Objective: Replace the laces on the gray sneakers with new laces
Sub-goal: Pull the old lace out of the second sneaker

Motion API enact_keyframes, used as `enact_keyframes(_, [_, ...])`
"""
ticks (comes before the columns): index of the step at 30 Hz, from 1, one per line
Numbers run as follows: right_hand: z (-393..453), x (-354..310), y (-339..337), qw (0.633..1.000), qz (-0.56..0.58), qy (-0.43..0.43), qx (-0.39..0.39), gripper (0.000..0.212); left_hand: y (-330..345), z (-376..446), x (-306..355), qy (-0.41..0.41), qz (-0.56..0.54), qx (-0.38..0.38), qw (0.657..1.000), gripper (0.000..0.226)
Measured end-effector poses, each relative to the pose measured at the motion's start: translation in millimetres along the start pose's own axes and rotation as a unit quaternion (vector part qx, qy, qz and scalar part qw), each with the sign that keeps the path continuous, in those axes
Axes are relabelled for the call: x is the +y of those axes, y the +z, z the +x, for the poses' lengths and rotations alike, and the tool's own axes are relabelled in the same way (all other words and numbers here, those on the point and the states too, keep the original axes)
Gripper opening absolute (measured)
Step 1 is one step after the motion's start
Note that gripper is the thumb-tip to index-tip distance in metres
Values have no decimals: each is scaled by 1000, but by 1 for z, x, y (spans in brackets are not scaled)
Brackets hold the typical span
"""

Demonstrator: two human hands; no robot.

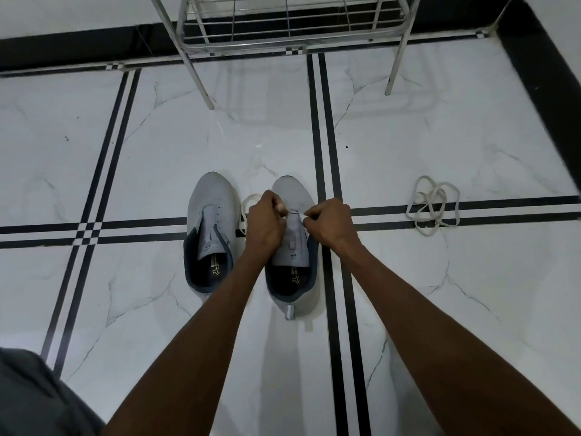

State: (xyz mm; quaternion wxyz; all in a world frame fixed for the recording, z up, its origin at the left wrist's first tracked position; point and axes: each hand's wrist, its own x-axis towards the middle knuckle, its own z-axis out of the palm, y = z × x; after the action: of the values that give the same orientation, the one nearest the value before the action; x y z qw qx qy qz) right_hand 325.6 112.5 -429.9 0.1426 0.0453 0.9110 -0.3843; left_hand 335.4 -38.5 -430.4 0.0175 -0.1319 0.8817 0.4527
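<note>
Two gray sneakers stand side by side on the tiled floor, toes pointing away from me. The left sneaker (211, 215) has bare eyelets and no lace. Over the right sneaker (290, 196) both hands pinch a white lace (250, 199) near the front eyelets. My left hand (265, 223) grips one stretch of it, and a loop trails out to the left between the shoes. My right hand (330, 223) grips the other end over the tongue. A second white lace (432, 204) lies in a loose tangle on the floor to the right.
A metal wire rack (292, 29) stands at the back, its legs (201, 80) on the floor beyond the shoes. Black stripes cross the white marble tiles. A dark skirting runs along the back and right walls. My gray-clad knee (34, 394) shows at bottom left.
</note>
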Motion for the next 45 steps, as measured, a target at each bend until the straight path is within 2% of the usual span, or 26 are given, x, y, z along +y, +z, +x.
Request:
enact_keyframes(4, [-1,9,-2,1000,0,2,10,17,-14,9,-6,-42,-52,9,998,20])
enact_keyframes(7, [-2,11,-3,999,26,-23,20,19,-20,15,-7,-14,-42,40,998,7])
enact_keyframes(11, [0,-2,-5,994,38,-87,45,40,-21,25,16,18,-66,27,997,6])
enact_keyframes(14, [8,-14,-8,994,79,-70,-30,50,-22,35,38,-6,-182,-29,983,5])
enact_keyframes(17, [9,-17,-12,980,168,-53,-93,32,-22,43,53,-41,-312,-66,947,6])
enact_keyframes(19, [8,-19,-13,962,246,-25,-113,25,-23,44,54,-58,-356,-87,929,12])
enact_keyframes(21, [8,-21,-13,919,370,44,-126,27,-24,40,49,-57,-369,-93,923,19])
enact_keyframes(23, [10,-22,-14,871,463,98,-135,28,-26,35,34,-47,-324,-59,943,20])
enact_keyframes(25, [12,-22,-14,846,504,122,-123,23,-29,30,15,-30,-198,-40,979,17])
enact_keyframes(27, [14,-21,-13,863,481,127,-87,19,-29,22,0,12,-69,-68,995,18])
enact_keyframes(30, [15,-15,-11,927,363,89,-37,10,-27,15,-18,56,38,-61,996,16])
enact_keyframes(32, [16,-9,-10,961,271,36,-28,7,-27,9,-24,25,61,-9,998,15])
enact_keyframes(34, [16,-6,-8,979,202,-9,-38,9,-28,0,-28,-26,66,30,997,10])
enact_keyframes(35, [16,-6,-6,983,176,-30,-45,9,-28,-3,-29,-51,79,29,995,18])
enact_keyframes(37, [16,-8,-1,987,131,-67,-60,11,-27,-5,-29,-88,119,-31,988,36])
enact_keyframes(38, [15,-10,0,989,103,-80,-68,12,-26,-4,-28,-106,108,-67,986,39])
enact_keyframes(40, [15,-14,5,991,52,-98,-79,17,-27,-3,-26,-149,12,-98,984,37])
enact_keyframes(42, [17,-17,9,989,27,-112,-88,21,-30,-3,-24,-187,-81,-76,976,29])
enact_keyframes(45, [19,-19,13,986,-16,-136,-99,18,-31,-5,-25,-208,-162,-70,962,15])
